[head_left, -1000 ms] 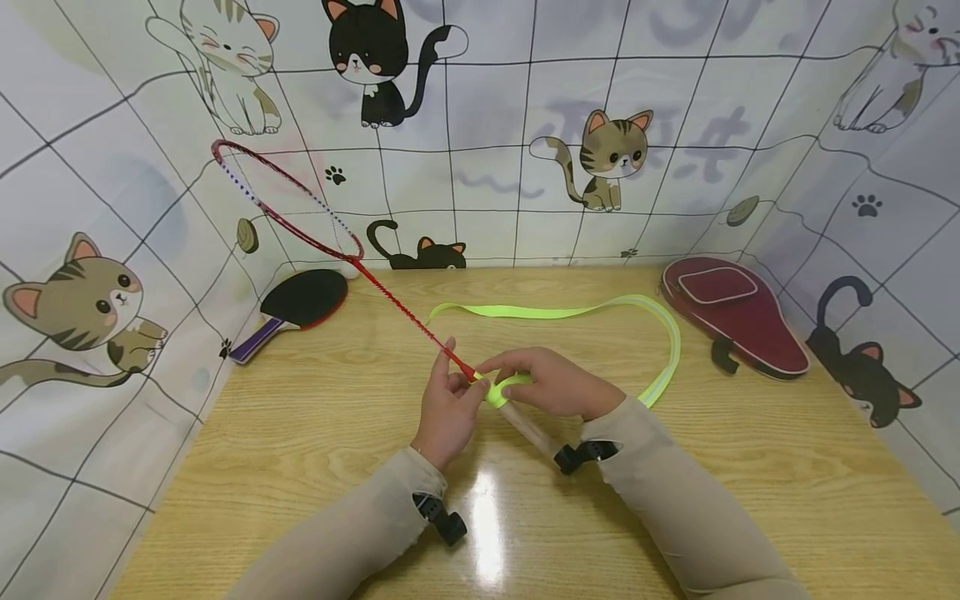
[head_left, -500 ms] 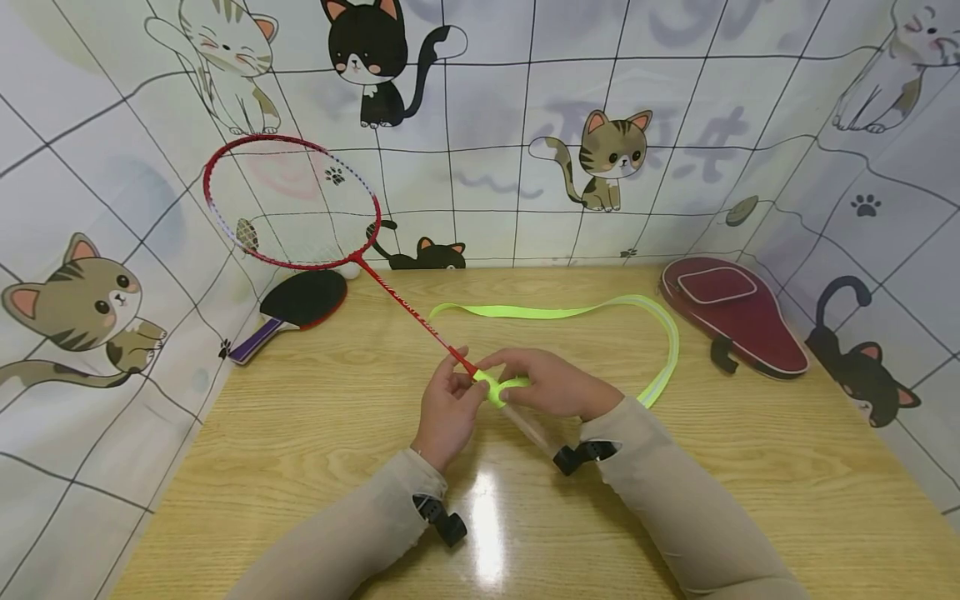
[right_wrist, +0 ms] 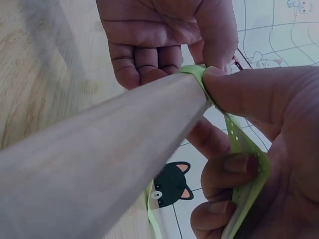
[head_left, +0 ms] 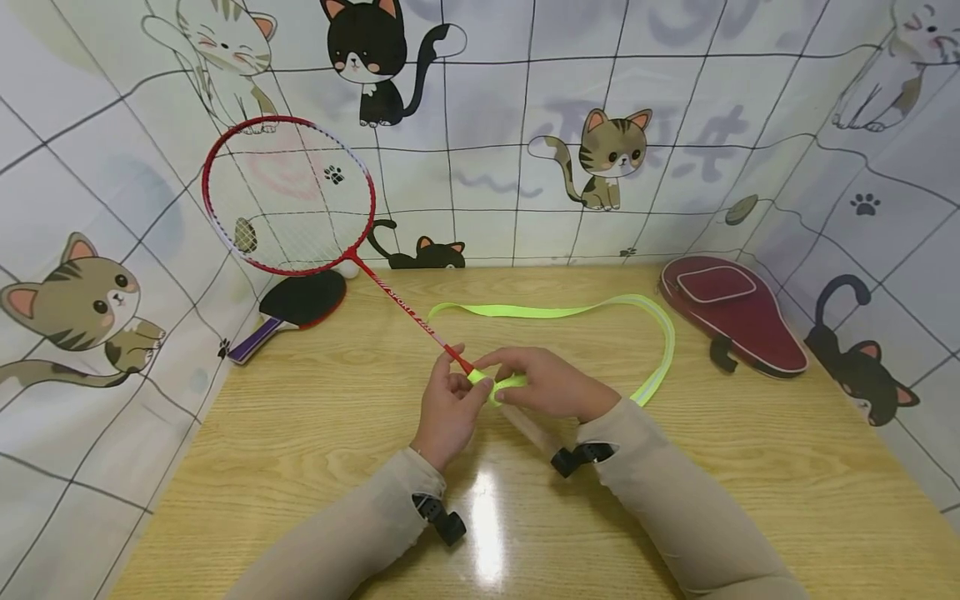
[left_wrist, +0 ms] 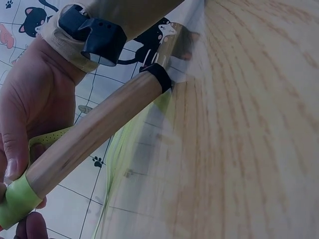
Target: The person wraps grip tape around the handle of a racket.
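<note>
A red and white badminton racket (head_left: 397,297) slants up to the left, its strung face turned toward me. My left hand (head_left: 448,412) holds it at the top of the handle, thumb on the yellow-green grip tape (head_left: 512,382). Pinched in my right hand (head_left: 555,383) is the tape where it meets the handle; in the right wrist view the perforated tape strip (right_wrist: 241,142) passes under the curled fingers. Tape wraps only the upper end. Below it the wooden handle (left_wrist: 99,129) is bare, down to a black band (left_wrist: 158,77) at the butt.
The tape's long tail (head_left: 525,312) curves across the table (head_left: 300,467) behind my right hand. A table tennis paddle (head_left: 303,298) and a white ball (head_left: 348,268) lie at the back left. A dark red paddle case (head_left: 738,321) lies at the back right, before the cat-print wall cloth (head_left: 495,183).
The racket has rolled about its shaft: its head was nearly edge-on and now shows its full face, slightly higher. Both hands stay at almost the same place on the handle.
</note>
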The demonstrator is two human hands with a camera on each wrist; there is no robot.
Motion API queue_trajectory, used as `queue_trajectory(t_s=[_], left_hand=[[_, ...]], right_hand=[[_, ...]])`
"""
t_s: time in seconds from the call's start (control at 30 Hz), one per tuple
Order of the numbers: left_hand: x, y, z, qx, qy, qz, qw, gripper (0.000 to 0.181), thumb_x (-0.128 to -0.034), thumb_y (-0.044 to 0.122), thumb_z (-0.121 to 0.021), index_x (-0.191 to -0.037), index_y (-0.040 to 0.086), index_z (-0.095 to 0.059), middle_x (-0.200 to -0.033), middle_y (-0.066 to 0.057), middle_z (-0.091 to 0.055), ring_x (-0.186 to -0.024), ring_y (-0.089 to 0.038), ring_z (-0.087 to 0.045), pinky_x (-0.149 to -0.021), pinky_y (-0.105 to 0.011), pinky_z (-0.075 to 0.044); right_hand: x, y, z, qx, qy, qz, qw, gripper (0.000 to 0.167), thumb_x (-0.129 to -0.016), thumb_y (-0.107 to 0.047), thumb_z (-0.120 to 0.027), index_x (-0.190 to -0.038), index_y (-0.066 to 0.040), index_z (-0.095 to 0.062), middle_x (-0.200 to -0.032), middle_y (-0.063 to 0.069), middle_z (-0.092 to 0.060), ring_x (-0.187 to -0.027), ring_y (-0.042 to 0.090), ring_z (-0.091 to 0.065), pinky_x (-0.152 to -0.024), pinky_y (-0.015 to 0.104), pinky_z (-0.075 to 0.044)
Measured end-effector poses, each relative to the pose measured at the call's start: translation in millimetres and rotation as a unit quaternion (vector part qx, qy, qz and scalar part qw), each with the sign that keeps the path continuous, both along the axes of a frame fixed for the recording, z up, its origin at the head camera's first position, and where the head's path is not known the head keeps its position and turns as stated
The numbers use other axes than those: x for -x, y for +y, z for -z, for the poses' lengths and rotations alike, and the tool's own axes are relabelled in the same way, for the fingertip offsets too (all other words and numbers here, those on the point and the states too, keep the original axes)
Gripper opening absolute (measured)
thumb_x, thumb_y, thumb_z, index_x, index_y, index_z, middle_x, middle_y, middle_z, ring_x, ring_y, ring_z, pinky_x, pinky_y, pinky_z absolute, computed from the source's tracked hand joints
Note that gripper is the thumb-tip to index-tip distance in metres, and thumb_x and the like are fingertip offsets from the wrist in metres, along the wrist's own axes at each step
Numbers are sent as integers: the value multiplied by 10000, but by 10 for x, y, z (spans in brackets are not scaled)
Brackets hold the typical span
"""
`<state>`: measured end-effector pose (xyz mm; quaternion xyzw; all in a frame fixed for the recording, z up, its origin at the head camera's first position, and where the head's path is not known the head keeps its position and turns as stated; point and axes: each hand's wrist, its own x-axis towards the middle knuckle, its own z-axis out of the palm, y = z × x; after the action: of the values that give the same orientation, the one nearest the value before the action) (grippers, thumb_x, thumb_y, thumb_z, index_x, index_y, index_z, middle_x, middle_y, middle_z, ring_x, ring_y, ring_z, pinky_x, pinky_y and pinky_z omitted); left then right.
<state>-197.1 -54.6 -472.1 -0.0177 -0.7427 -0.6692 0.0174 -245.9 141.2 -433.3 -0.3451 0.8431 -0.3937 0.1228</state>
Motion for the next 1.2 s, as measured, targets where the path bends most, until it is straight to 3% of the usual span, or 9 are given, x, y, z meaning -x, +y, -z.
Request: queue_trajectory(t_s=[0.23,0.4,0.7,0.9,1.2], left_hand=[[2,17,-24,-72,-30,-91,9999,626,-970,97,-686,-1539,201,-448,-862,-73,-651,-716,-208,-606,-635,-260,-459],[0,21,-43,-94,-56,-119,9999,648,-940,60,-649,-1541,195,-446,-862,-70,-656,-695,-176,-569,-610,-259,-433],[-12,21,-57,-130,-80,-52,9999,685,-915,30,-604,-1562,172,-426,-1033,-152,-730,-772,-177,-590,-632,-266,-443],[-19,3,-62,-124,-89,84,9998,692,-953,78,-628,-1590,199,-386,-1017,-142,-707,-829,-254,-648,-706,-301,-490],[-17,-19,-41,60,29,225,9997,734,-1013,155,-702,-1628,226,-306,-946,-108,-639,-770,-199,-612,-683,-297,-494]], right_hand=[[14,35,-3,24,-56,-62,10000,510,-991,-55,-679,-1464,-241,-638,-1165,-11,-731,-1042,169,-663,-849,385,-525],[11,39,-5,47,-126,-18,9999,493,-998,-53,-673,-1454,-239,-646,-1232,-18,-722,-1085,182,-657,-868,388,-527],[-12,35,-34,3,-520,-88,9986,524,-1003,-93,-682,-1501,-232,-594,-1371,44,-683,-1151,219,-698,-997,514,-547],[-11,28,-37,38,-389,-107,9992,522,-994,-125,-720,-1488,-242,-597,-1209,14,-731,-1079,182,-696,-952,478,-553],[-28,4,-66,-25,-169,-70,9998,529,-975,-116,-751,-1473,-232,-616,-1116,-25,-738,-1035,149,-685,-939,440,-547]])
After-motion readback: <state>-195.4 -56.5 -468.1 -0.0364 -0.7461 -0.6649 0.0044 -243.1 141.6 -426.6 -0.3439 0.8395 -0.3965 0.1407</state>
